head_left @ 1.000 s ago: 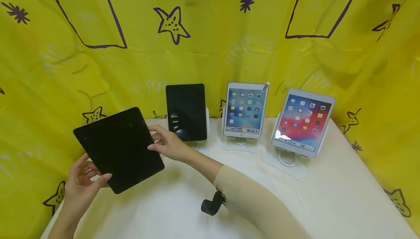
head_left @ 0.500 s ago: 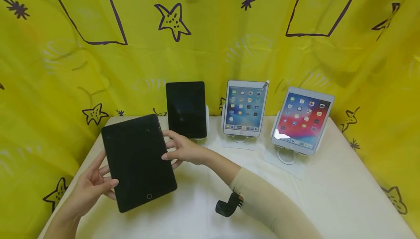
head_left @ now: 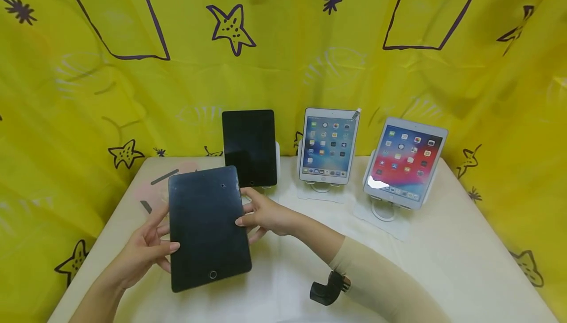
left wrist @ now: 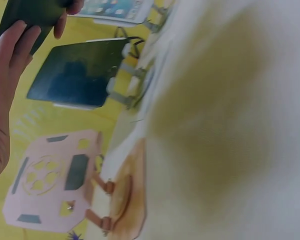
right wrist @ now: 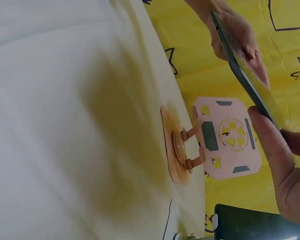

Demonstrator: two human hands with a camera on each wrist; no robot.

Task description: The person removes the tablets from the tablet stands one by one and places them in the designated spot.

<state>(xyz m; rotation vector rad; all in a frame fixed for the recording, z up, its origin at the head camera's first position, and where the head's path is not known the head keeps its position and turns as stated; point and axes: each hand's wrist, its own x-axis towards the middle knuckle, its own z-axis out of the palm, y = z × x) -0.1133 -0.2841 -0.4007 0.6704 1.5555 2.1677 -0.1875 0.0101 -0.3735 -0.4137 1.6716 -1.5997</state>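
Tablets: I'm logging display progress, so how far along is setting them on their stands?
Three tablets already stand on holders at the back. The fourth, a dark tablet, is held above the table between the left hand and right hand. The pink stand is empty; seating the tablet there remains.

The head view is bright and evenly lit, with soft shadows under the forearm on the bench point(head_left: 443, 244) and a white glare patch on the rightmost tablet point(head_left: 405, 163). The yellow curtain point(head_left: 283, 42) bends slightly toward the frame edges. Both wrist views are rotated and soft; the bench blurs heavily up close.
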